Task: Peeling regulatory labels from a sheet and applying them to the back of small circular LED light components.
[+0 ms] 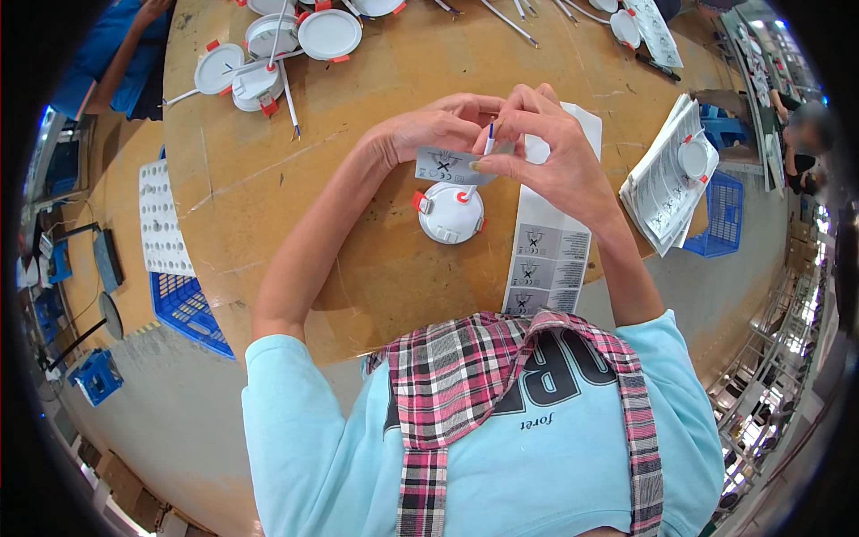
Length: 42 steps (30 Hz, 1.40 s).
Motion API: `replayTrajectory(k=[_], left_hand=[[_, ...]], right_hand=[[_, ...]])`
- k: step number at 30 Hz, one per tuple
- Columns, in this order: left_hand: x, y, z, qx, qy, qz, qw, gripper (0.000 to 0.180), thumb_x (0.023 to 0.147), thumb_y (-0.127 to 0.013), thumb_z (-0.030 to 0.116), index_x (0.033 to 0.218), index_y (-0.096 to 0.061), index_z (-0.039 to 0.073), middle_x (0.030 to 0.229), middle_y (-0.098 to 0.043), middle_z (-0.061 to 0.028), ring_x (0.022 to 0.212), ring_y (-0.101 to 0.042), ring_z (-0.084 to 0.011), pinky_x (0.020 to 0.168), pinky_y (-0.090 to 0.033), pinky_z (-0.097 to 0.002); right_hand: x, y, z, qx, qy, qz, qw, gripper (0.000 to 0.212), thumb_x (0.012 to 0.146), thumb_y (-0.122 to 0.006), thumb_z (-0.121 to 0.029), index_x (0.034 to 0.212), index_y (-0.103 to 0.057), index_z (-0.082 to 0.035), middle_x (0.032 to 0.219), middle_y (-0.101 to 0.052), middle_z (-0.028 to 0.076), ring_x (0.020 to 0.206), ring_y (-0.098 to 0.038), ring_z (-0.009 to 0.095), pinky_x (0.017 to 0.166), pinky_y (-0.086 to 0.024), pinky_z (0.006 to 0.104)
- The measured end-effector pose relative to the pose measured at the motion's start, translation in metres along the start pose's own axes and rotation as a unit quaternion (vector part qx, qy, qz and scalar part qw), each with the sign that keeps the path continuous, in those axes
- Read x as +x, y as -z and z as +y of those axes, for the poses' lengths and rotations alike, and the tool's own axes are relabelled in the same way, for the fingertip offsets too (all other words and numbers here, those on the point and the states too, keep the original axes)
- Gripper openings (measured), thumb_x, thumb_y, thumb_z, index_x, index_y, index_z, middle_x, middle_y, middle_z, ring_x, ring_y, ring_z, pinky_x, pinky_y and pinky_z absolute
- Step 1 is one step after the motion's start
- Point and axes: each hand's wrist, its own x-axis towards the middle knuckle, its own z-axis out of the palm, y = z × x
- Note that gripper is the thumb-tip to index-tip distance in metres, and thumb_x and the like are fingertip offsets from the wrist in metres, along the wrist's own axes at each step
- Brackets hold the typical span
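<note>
A round white downlight (pixel 450 219) with red clips lies back side up on the table in front of me. Its white cable (pixel 489 141) rises between my hands and ends in a blue wire tip. My right hand (pixel 562 157) pinches a silver printed label (pixel 440 167) between thumb and fingers, beside the cable. Behind the label, my left hand (pixel 431 128) is closed with curled fingers close to the cable; what they grip is hidden. A strip of the same silver labels (pixel 548 255) on white backing lies beneath my right forearm.
Several white downlights (pixel 329 36) with loose cables lie at the far left. On the right, a stack of printed sheets (pixel 662 179) carries one small downlight (pixel 693 159). A black pen (pixel 658 66) lies beyond it. Blue crates (pixel 192 309) flank the table. Another person's arm (pixel 119 54) shows far left.
</note>
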Motion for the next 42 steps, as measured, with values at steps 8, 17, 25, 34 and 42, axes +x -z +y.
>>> replayTrajectory(k=[8,17,25,34,42], left_hand=[[-0.014,-0.005,0.003,0.104,0.029,0.115,0.987,0.022,0.081,-0.07,0.019,0.096,-0.062,0.004,0.088,-0.062,0.0013,0.08,-0.058,-0.0061,0.074,-0.048,-0.0221],[-0.03,-0.008,-0.001,0.132,-0.026,0.214,0.967,0.014,0.088,-0.065,0.019,0.093,-0.064,0.006,0.087,-0.066,0.0007,0.078,-0.06,-0.0054,0.073,-0.049,-0.0232],[-0.041,-0.01,-0.006,0.135,-0.076,0.269,0.951,0.019,0.087,-0.066,0.015,0.1,-0.066,0.001,0.09,-0.067,-0.003,0.084,-0.062,-0.0095,0.08,-0.049,-0.026],[-0.043,-0.016,-0.004,0.138,-0.084,0.296,0.941,0.027,0.086,-0.068,0.017,0.105,-0.068,-0.002,0.096,-0.069,-0.0073,0.088,-0.063,-0.0132,0.084,-0.049,-0.0292],[-0.045,-0.015,-0.005,0.163,-0.076,0.32,0.93,0.027,0.085,-0.068,0.016,0.105,-0.068,-0.001,0.096,-0.069,-0.0067,0.09,-0.062,-0.012,0.084,-0.048,-0.0292]], right_hand=[[-0.006,0.0,0.008,0.005,0.015,0.049,0.999,0.024,0.068,-0.081,-0.018,0.079,-0.064,-0.004,0.079,-0.053,0.002,0.08,-0.045,0.018,0.073,-0.039,0.0315],[-0.009,-0.007,0.02,0.038,0.007,0.072,0.997,0.021,0.07,-0.079,-0.016,0.078,-0.064,-0.003,0.079,-0.055,0.003,0.083,-0.047,0.018,0.074,-0.038,0.0303],[-0.011,-0.018,0.024,0.158,-0.068,0.104,0.979,0.012,0.08,-0.071,-0.011,0.087,-0.066,-0.002,0.084,-0.063,0.003,0.076,-0.055,0.012,0.076,-0.045,0.0271],[-0.012,-0.024,0.03,0.245,-0.106,0.132,0.955,0.014,0.086,-0.067,-0.01,0.094,-0.063,0.0,0.089,-0.065,0.004,0.08,-0.06,0.008,0.075,-0.049,0.0237],[-0.012,-0.029,0.03,0.263,-0.104,0.147,0.948,0.013,0.088,-0.065,-0.008,0.096,-0.062,0.0,0.091,-0.065,0.003,0.081,-0.061,0.009,0.073,-0.05,0.0235]])
